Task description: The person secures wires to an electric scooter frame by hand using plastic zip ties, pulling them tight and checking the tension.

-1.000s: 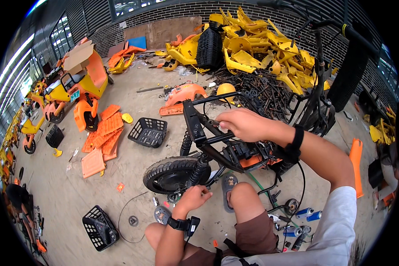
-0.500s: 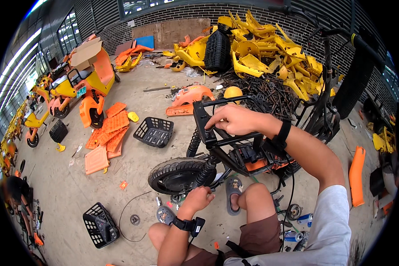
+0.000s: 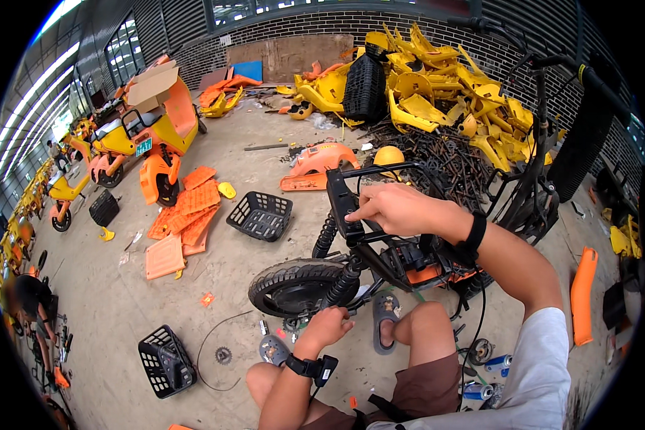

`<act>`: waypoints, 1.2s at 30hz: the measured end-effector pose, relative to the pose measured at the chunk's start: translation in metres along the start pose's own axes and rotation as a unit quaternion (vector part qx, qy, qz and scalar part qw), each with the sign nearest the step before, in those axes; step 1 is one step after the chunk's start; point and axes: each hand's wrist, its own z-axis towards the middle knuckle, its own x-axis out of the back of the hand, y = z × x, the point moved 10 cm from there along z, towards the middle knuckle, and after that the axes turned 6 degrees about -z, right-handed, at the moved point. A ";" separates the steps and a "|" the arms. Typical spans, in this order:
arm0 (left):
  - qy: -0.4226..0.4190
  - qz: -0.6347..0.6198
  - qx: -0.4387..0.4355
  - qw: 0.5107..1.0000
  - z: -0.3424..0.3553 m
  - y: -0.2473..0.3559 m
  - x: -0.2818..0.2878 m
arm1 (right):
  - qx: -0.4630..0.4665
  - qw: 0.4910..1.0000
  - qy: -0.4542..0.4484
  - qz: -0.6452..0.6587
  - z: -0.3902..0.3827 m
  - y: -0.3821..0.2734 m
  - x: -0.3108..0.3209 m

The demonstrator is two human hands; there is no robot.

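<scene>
A stripped black scooter frame (image 3: pixel 381 259) stands in front of me, its rear wheel (image 3: pixel 294 287) pointing left. My right hand (image 3: pixel 401 208) is at the frame's rear bracket (image 3: pixel 339 201), above a coil shock absorber (image 3: pixel 326 236). Its index finger presses down on the bracket while the other fingers curl in. Whatever lies under the fingertips is hidden. Low by the wheel, near the bottom of the nearer shock absorber (image 3: pixel 342 283), my left hand (image 3: pixel 326 328) is closed with its fingertips together. What it pinches, if anything, is too small to make out.
Black plastic baskets (image 3: pixel 260 216) (image 3: pixel 166 362) sit on the floor left of the wheel. A sprocket (image 3: pixel 223 355) and a thin cable lie nearby. Spray cans (image 3: pixel 478 390) stand by my right side. Yellow panels (image 3: pixel 444 93) are heaped behind; a person (image 3: pixel 32 301) works far left.
The whole view has shifted, so the scene sits slightly further right and lower. Both hands keep about the same places, the right at the bracket and the left by the lower shock absorber.
</scene>
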 end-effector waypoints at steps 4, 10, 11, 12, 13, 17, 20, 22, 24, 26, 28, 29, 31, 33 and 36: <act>-0.008 0.008 -0.003 1.000 0.000 0.004 -0.001 | 0.002 1.000 0.014 -0.014 -0.006 -0.004 0.001; 0.032 -0.022 -0.040 0.998 0.002 0.016 0.010 | -0.100 0.984 -0.028 0.145 -0.003 0.004 -0.008; 0.058 -0.048 -0.049 0.996 0.002 0.025 0.019 | -0.167 0.957 -0.060 0.230 -0.006 0.003 -0.010; 0.083 -0.074 -0.058 0.992 0.002 0.033 0.028 | -0.233 0.916 -0.092 0.312 -0.011 0.003 -0.019; 0.129 -0.145 -0.051 0.980 0.000 0.033 0.039 | -0.240 0.899 -0.084 0.357 -0.010 0.002 -0.024; 0.271 -0.427 -0.060 0.860 -0.010 0.035 0.073 | -0.278 0.806 -0.028 0.522 -0.016 0.004 -0.047; 0.297 -0.532 -0.118 0.784 -0.024 0.069 0.116 | -0.296 0.758 0.012 0.581 -0.017 0.004 -0.058; 0.284 -0.530 -0.157 0.783 -0.031 0.110 0.134 | -0.293 0.730 0.040 0.617 -0.014 0.006 -0.067; 0.278 -0.450 -0.115 0.841 -0.031 0.131 0.142 | -0.286 0.723 0.056 0.627 -0.012 0.006 -0.073; 0.286 -0.422 -0.106 0.854 -0.028 0.133 0.148 | -0.274 0.706 0.079 0.648 -0.010 0.005 -0.074; 0.340 -0.387 -0.086 0.853 -0.033 0.129 0.159 | -0.279 0.724 0.089 0.625 -0.015 0.002 -0.068; 0.364 -0.401 -0.083 0.837 -0.036 0.122 0.165 | -0.278 0.735 0.085 0.613 -0.014 -0.002 -0.067; 0.395 -0.427 -0.088 0.809 -0.031 0.109 0.176 | -0.268 0.818 0.228 0.455 -0.027 0.032 -0.048; 0.403 -0.438 -0.056 0.801 -0.031 0.079 0.185 | -0.254 0.863 0.309 0.308 -0.047 0.036 -0.021; 0.385 -0.432 -0.040 0.814 -0.008 0.052 0.193 | -0.253 0.872 0.402 0.119 -0.095 0.080 0.012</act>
